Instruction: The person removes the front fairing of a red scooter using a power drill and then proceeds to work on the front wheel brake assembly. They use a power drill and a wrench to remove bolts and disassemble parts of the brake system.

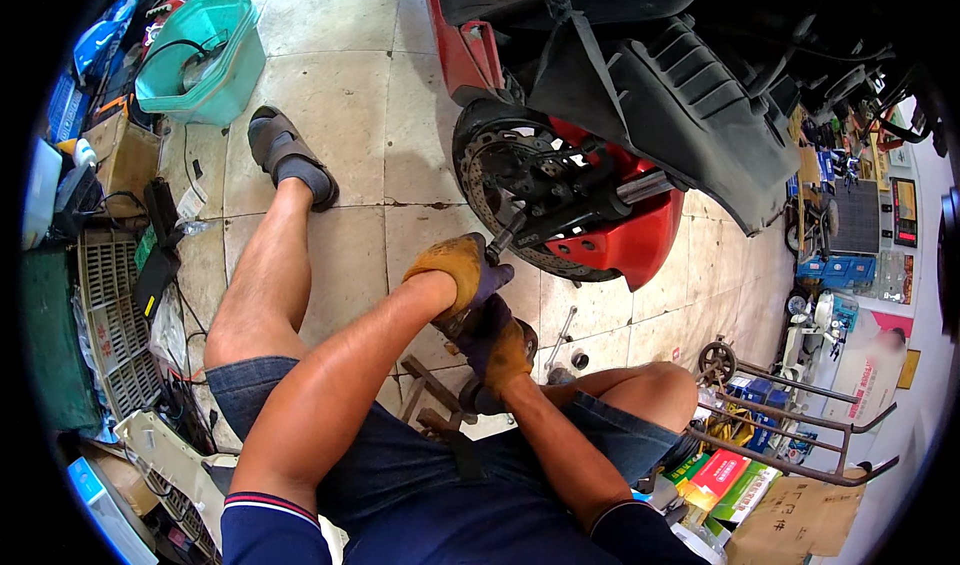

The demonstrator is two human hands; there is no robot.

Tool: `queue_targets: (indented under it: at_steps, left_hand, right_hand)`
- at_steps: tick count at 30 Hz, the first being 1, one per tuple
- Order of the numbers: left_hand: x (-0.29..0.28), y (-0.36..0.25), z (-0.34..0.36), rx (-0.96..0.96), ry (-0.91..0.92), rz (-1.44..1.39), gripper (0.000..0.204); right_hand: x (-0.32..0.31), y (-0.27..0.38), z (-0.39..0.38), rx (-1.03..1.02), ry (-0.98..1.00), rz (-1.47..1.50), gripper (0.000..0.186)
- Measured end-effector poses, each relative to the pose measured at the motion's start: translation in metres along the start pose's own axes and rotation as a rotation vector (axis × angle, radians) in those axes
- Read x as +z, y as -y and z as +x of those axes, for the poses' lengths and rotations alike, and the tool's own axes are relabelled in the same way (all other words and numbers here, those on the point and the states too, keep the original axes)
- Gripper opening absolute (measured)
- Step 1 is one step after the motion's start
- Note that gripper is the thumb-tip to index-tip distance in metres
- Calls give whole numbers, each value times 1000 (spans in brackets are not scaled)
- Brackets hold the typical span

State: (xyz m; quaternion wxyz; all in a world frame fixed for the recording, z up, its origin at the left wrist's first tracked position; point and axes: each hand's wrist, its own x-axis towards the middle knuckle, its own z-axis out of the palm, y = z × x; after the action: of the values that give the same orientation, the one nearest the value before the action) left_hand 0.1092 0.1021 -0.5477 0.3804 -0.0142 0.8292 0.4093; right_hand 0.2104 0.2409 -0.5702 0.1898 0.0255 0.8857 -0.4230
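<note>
Both my hands wear gloves, brown at the cuffs and dark purple over the fingers. They hold what looks like an impact wrench with a long metal socket (505,237), its body mostly hidden by the gloves. My left hand (462,273) is closed around the front part, just behind the socket. My right hand (497,350) grips the rear part, nearer my body. The socket points at the lower fork end beside the hub of the front wheel (490,160), where a brake disc shows. Red fender (610,250) and fork leg (645,187) belong to a red and black scooter.
A T-handled wrench (563,335) and a small dark round part (580,360) lie on the tiled floor (340,95). At far left stands a teal bin (215,90) of parts. A hand truck (800,415) and cartons (800,515) are at right. A low wooden stool (425,390) sits between my legs.
</note>
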Motion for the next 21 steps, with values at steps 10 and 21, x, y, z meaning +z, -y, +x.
queue_targets:
  at_steps: [10,21]
  left_hand:
    - [9,-1,14,156,-63,-73,55]
    - [13,-10,34,162,-208,29,52]
  right_hand:
    - [5,-28,13,42,-40,-247,64]
    - [8,-23,29,147,-27,359,58]
